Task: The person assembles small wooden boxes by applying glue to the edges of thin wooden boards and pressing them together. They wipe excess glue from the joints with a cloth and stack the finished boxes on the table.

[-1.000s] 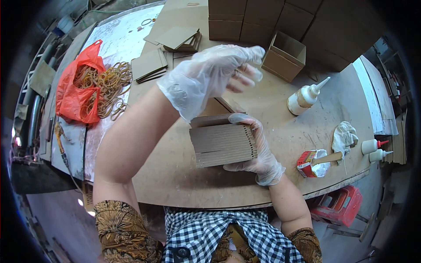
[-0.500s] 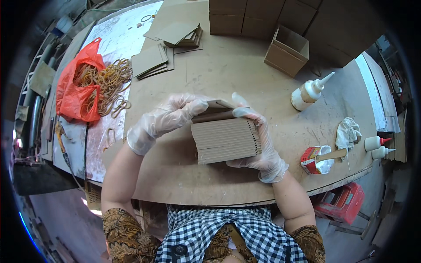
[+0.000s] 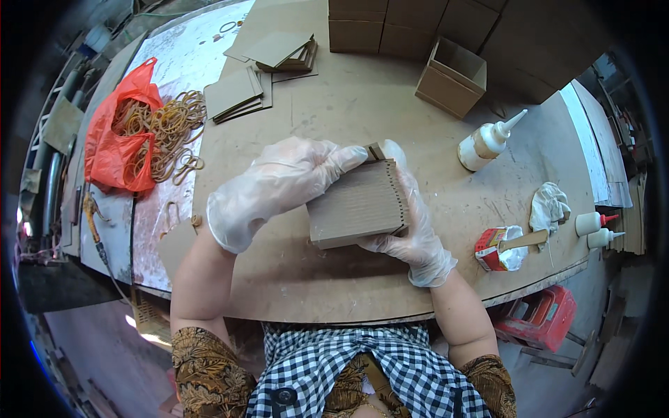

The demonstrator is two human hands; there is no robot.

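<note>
In front of my body, over the brown table board, I hold a thick stack of cardboard strips (image 3: 359, 202), its ridged layers facing up and small notches along the right edge. My gloved right hand (image 3: 424, 251) wraps round the stack's right side, with fingers beneath and along that edge. Reaching across the far left side, my gloved left hand (image 3: 286, 177) closes on the far end of the stack, where a short cardboard edge (image 3: 375, 151) sticks up by the fingertips. Its palm side and most of its fingers' undersides are hidden.
At the left lies a red plastic bag (image 3: 104, 143) with rubber bands (image 3: 178, 122) spilling out. Flat cardboard pieces (image 3: 233, 93) lie beyond my hands. An open cardboard box (image 3: 446, 93), a glue bottle (image 3: 479, 150), a carton with white paste (image 3: 488, 251) and a cloth (image 3: 547, 207) stand rightward.
The stack has tilted, showing more of its ridged face. My left hand has shifted right along the far end, and the raised flaps there now show only as a short edge.
</note>
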